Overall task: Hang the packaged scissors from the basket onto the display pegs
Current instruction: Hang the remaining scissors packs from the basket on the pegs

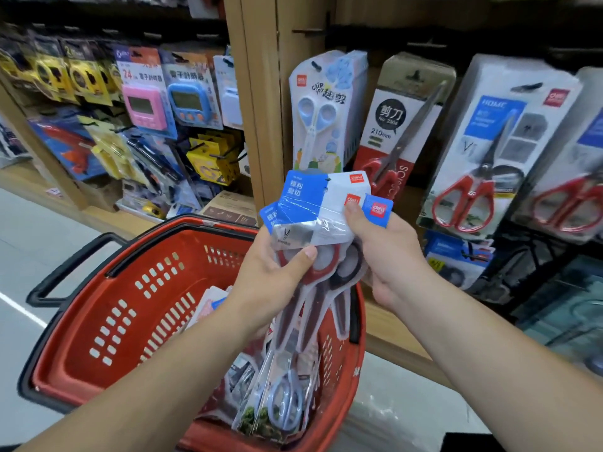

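I am holding a fanned bunch of packaged scissors (313, 207) between both hands. It is upright, with the blue-and-white header cards at the top and the red and black handles below. My left hand (270, 282) is gripping the bunch low down — thumb lying across the front over the handles, fingers wrapped behind. My right hand (388, 252) is pinching the upper right of the fan, thumb pressing on a header card, fingers out of sight behind the packs.

The bunch is hovering over the right rim of the red basket (130, 305), where more packs (280, 399) with pale blue handles are leaning against the near wall. The header cards are sitting just beneath the bottom edge of a hanging pack of blue children's scissors (318, 119), overlapping it in my view. Red-handled packs (401, 132) are hanging close to its right, and a wooden upright (257, 109) is standing just to its left. Above that pack a dark peg (308, 30) is jutting out — the board around it showing bare wood.
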A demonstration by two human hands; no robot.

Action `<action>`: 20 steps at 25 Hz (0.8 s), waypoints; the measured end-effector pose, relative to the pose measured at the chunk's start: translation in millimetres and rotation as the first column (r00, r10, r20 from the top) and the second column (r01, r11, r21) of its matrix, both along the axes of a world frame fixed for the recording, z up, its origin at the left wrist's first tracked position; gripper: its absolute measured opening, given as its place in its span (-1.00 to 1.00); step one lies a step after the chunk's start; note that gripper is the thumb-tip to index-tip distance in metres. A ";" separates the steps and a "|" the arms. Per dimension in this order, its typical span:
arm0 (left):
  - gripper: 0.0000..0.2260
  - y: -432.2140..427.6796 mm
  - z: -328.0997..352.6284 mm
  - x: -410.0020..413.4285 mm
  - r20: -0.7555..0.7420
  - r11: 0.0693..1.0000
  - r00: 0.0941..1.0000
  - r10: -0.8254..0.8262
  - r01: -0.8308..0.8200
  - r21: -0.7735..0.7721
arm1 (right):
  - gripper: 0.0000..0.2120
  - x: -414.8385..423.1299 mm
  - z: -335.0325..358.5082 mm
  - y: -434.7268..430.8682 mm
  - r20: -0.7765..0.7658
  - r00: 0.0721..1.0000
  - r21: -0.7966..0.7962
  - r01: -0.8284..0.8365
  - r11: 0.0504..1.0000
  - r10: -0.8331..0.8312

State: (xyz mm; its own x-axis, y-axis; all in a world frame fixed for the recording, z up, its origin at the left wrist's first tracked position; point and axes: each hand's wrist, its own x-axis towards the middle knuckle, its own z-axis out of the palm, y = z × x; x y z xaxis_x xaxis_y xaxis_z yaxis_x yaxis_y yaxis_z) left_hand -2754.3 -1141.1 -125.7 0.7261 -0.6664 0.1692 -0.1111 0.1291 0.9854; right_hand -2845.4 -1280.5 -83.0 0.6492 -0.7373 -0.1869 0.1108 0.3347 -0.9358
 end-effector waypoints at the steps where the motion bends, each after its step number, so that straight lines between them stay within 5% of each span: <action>1: -0.54 -1.2 -0.4 1.4 -0.007 1.000 1.000 0.001 -0.001 -0.002 | -0.82 -2.6 3.0 -1.3 -0.020 1.000 0.002 -0.002 1.000 0.002; 5: -0.61 -3.9 -5.8 11.0 -0.042 0.999 0.999 -0.016 0.015 -0.032 | -0.78 -10.2 3.1 -0.5 0.031 0.995 0.093 -0.101 0.991 0.098; 9: -0.63 -6.1 -9.9 13.5 -0.107 0.999 0.994 -0.023 0.019 -0.043 | -0.75 -9.9 -4.2 -9.0 0.015 0.999 0.166 -0.032 0.986 0.030; 20: -0.57 4.9 -24.1 20.2 -0.120 0.999 0.992 0.043 -0.041 0.013 | -0.77 15.1 -12.5 -15.7 -0.064 0.995 0.027 -0.081 0.996 0.082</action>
